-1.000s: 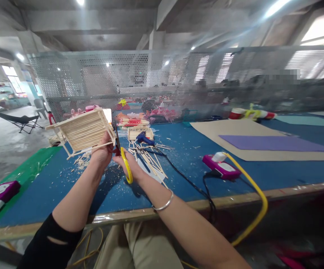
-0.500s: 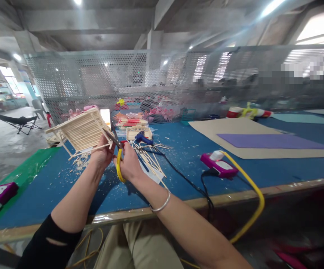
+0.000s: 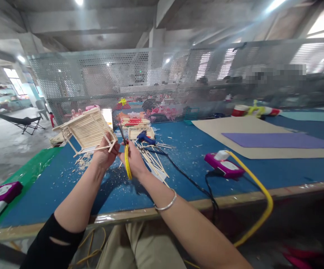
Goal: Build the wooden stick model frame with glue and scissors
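Frame [image 3: 90, 129]: we have this piece of pale sticks tilted above the blue table [image 3: 187, 157], to the left of the scissors [image 3: 127, 161].
Left hand [image 3: 104, 154]: our fingers are clamped on the frame's lower right corner; a firm but light grip suits, since thin sticks may crack.
Right hand [image 3: 134, 158]: our fingers are wrapped around the scissors at the yellow handle.
Blades [image 3: 122, 133]: they point upward, near the frame but apart from it; we cannot tell whether they stand parted.
Good cutting: we would best meet a stick squarely, with our left fingertips outside the blades' path.
Loose sticks [image 3: 154, 162]: these lie on the table, near the glue gun [image 3: 147, 138].
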Demonstrator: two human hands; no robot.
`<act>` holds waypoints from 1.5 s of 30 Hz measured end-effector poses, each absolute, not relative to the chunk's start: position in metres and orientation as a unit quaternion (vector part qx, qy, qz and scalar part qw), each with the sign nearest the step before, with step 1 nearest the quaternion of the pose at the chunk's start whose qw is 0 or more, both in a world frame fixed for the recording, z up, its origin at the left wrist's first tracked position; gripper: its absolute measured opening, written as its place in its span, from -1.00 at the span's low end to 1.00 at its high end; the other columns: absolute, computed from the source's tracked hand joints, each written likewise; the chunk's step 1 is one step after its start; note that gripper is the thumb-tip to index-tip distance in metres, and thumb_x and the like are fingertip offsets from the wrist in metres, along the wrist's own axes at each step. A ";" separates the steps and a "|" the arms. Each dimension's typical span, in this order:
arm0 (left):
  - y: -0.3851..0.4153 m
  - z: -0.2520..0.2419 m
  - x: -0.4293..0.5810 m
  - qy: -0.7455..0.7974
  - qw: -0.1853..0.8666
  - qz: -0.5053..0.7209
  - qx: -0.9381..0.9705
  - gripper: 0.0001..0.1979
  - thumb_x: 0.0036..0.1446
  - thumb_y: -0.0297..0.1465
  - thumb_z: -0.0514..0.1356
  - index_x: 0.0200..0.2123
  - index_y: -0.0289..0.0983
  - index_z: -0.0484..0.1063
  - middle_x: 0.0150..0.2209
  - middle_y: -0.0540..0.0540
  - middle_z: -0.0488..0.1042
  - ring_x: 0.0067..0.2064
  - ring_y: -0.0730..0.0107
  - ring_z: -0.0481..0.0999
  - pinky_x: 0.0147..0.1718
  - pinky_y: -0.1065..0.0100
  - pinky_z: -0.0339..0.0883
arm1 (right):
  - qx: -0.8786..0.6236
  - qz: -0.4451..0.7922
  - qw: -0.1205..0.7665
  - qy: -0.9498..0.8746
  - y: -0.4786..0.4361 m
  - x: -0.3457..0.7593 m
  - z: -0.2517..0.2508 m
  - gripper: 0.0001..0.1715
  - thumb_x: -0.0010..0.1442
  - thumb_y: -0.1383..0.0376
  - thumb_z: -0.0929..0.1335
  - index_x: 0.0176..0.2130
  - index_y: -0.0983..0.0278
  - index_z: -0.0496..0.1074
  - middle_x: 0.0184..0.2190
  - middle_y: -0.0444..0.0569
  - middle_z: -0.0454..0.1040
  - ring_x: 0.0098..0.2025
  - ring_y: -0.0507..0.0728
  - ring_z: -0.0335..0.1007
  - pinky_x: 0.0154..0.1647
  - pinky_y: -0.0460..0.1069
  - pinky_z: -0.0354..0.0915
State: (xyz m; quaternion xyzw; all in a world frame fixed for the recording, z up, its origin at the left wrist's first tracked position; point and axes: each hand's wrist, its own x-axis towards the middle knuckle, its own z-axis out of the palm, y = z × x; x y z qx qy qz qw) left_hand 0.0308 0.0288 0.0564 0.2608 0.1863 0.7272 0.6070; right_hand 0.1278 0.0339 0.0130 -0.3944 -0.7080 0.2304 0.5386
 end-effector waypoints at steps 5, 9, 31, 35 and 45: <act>0.031 0.057 0.027 0.179 0.590 0.743 0.260 -0.79 -0.09 -0.39 0.30 -0.64 -0.32 0.37 -0.73 0.09 0.36 -0.70 0.65 0.33 -0.69 0.61 0.22 | -0.411 0.118 0.500 -0.753 0.028 0.131 0.020 -0.59 -0.11 0.27 0.30 -0.19 0.30 0.23 -0.27 0.05 0.31 -0.23 0.18 0.23 -0.18 0.09 0.23; 0.033 0.055 0.024 0.167 0.583 0.746 0.275 -0.82 -0.11 -0.39 0.32 -0.62 -0.30 0.39 -0.69 0.11 0.41 -0.65 0.63 0.39 -0.62 0.59 0.31 | -0.416 0.055 0.489 -0.765 0.025 0.132 0.022 -0.62 -0.09 0.26 0.29 -0.21 0.31 0.23 -0.26 0.08 0.31 -0.20 0.21 0.21 -0.17 0.11 0.22; 0.031 0.058 0.020 0.167 0.586 0.737 0.292 -0.77 -0.10 -0.37 0.31 -0.69 -0.28 0.38 -0.69 0.12 0.43 -0.63 0.63 0.42 -0.55 0.60 0.34 | -0.420 -0.016 0.490 -0.764 0.022 0.136 0.027 -0.60 -0.13 0.25 0.29 -0.23 0.31 0.24 -0.27 0.11 0.35 -0.19 0.25 0.24 -0.16 0.10 0.22; 0.029 0.058 0.022 0.178 0.593 0.731 0.287 -0.76 -0.10 -0.40 0.31 -0.71 -0.28 0.37 -0.70 0.11 0.42 -0.62 0.62 0.41 -0.54 0.57 0.36 | -0.412 -0.001 0.494 -0.766 0.024 0.138 0.026 -0.61 -0.12 0.26 0.30 -0.22 0.30 0.24 -0.26 0.10 0.36 -0.19 0.23 0.25 -0.16 0.09 0.21; 0.031 0.052 0.027 0.171 0.593 0.718 0.321 -0.77 -0.01 -0.38 0.24 -0.66 -0.29 0.41 -0.66 0.02 0.44 -0.58 0.55 0.43 -0.51 0.53 0.36 | -0.441 0.059 0.491 -0.749 0.024 0.136 0.020 -0.79 -0.04 0.23 0.27 -0.32 0.23 0.22 -0.50 -0.10 0.31 -0.46 0.11 0.26 -0.44 -0.04 0.13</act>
